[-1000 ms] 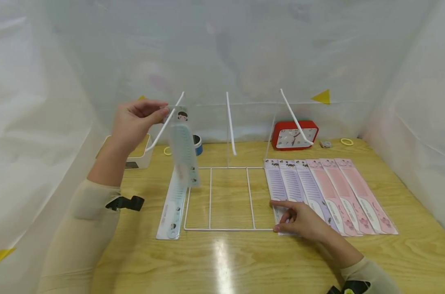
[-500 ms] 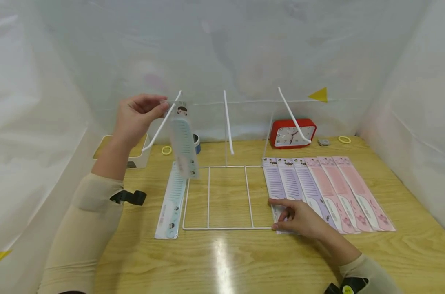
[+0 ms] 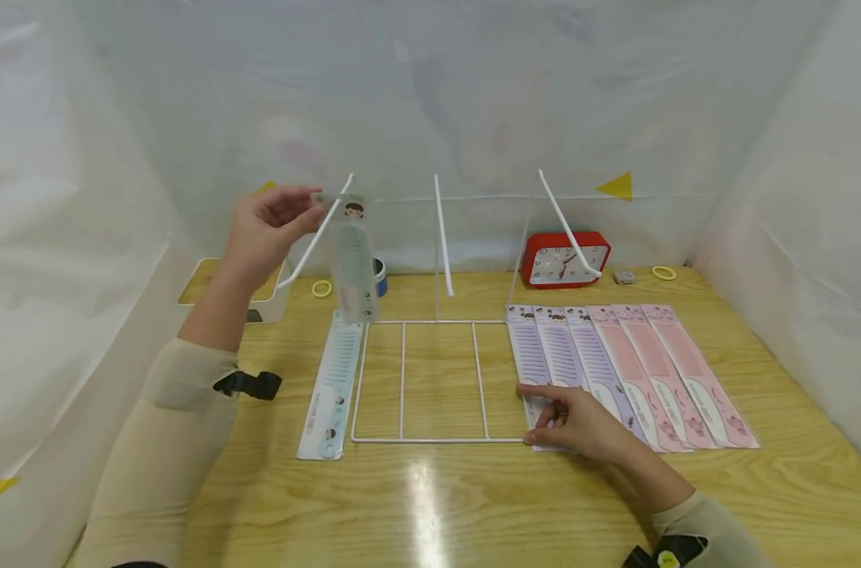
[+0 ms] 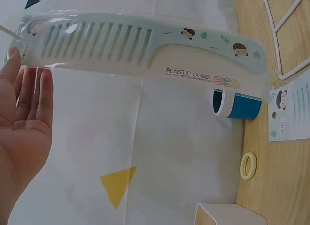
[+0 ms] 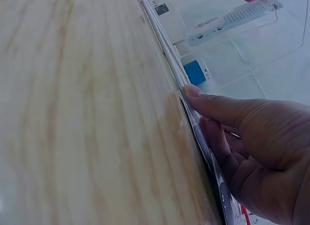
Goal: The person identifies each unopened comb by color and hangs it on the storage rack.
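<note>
My left hand (image 3: pixel 263 229) pinches the top of a packaged light-blue plastic comb (image 4: pixel 160 48) by its corner. The comb hangs at the left hook (image 3: pixel 309 244) of a white wire rack (image 3: pixel 439 442); the rod passes across the package's header. In the left wrist view the rod's end shows right at that header. Another blue comb (image 3: pixel 334 386) lies on the table along the rack's left side. My right hand (image 3: pixel 579 422) holds the rack's front right corner, thumb on the wire and index finger extended along the side, over the nearest purple comb (image 3: pixel 529 347).
Purple combs and pink combs (image 3: pixel 700 371) lie fanned to the rack's right. Behind stand a red clock (image 3: pixel 568 259), a blue roll (image 3: pixel 380 278) and a white box (image 3: pixel 277 304). Yellow rings (image 3: pixel 664 273) lie at the back. The middle hook (image 3: pixel 443 237) and right hook (image 3: pixel 568 221) jut forward.
The comb in my left hand has moved slightly back along the left hook, its lower end rising in view. My right hand keeps its place on the rack's corner.
</note>
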The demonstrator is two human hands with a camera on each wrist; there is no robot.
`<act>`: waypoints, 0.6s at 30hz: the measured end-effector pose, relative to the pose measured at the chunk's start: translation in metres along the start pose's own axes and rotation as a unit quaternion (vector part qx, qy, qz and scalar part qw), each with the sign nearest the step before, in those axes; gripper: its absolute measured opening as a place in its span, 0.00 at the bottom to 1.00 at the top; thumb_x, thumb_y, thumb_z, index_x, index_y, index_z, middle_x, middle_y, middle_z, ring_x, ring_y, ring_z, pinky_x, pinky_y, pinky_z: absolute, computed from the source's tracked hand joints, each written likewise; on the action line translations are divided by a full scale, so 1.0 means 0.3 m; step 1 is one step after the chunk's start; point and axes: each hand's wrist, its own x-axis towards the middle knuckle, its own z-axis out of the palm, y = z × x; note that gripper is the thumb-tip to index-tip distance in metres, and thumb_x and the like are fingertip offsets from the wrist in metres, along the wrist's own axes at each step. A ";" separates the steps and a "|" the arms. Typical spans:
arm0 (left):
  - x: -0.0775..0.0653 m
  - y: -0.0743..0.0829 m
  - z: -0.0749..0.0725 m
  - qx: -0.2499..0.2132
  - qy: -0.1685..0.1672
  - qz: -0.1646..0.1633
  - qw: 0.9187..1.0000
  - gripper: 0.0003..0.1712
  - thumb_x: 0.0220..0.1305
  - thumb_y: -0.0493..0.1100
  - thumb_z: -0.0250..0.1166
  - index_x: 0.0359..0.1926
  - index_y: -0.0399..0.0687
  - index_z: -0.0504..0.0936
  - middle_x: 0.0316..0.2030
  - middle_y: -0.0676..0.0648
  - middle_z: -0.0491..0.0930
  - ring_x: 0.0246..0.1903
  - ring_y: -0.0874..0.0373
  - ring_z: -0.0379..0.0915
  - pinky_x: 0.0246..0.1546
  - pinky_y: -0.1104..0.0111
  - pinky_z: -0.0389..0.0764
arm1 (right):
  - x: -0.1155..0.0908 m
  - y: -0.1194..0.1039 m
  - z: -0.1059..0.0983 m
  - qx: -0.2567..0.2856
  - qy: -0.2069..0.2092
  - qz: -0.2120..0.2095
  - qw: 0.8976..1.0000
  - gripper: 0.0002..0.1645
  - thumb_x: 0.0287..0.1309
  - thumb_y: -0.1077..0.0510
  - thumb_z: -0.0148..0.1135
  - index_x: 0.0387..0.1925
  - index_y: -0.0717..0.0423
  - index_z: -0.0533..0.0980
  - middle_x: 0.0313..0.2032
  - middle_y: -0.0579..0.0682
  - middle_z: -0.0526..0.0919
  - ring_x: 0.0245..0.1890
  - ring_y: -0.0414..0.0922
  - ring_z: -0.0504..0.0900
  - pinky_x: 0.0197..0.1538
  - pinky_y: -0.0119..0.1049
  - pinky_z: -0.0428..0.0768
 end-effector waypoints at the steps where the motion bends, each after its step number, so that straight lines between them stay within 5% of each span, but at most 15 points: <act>1: -0.008 -0.006 -0.008 0.023 -0.001 -0.008 1.000 0.14 0.64 0.37 0.69 0.51 0.44 0.86 0.37 0.56 0.86 0.38 0.65 0.84 0.42 0.78 0.84 | 0.000 -0.001 0.000 0.003 -0.001 0.000 1.000 0.43 0.49 0.50 0.79 0.66 0.54 0.73 0.27 0.45 0.83 0.24 0.36 0.77 0.26 0.29 0.78; 7: -0.087 -0.067 -0.085 0.174 -0.039 -0.063 0.982 0.25 0.71 0.42 0.63 0.67 0.47 0.75 0.48 0.62 0.81 0.50 0.70 0.77 0.48 0.82 0.77 | 0.003 -0.006 0.010 0.015 -0.009 -0.008 1.000 0.43 0.50 0.51 0.78 0.67 0.55 0.73 0.27 0.45 0.84 0.24 0.36 0.78 0.26 0.30 0.79; 14: -0.194 -0.258 -0.192 0.150 -0.091 -0.119 0.977 0.31 0.70 0.39 0.64 0.72 0.44 0.68 0.55 0.59 0.76 0.53 0.67 0.75 0.47 0.80 0.80 | 0.006 -0.013 0.006 0.005 -0.008 -0.004 1.000 0.44 0.49 0.50 0.78 0.67 0.55 0.73 0.27 0.45 0.84 0.24 0.37 0.78 0.26 0.30 0.79; 18: -0.240 -0.359 -0.200 0.170 -0.119 -0.171 0.963 0.35 0.68 0.44 0.67 0.72 0.43 0.66 0.64 0.47 0.72 0.56 0.58 0.74 0.49 0.80 0.78 | 0.008 -0.013 0.001 0.002 -0.009 0.001 1.000 0.43 0.48 0.50 0.79 0.67 0.54 0.73 0.27 0.45 0.84 0.24 0.37 0.78 0.25 0.29 0.78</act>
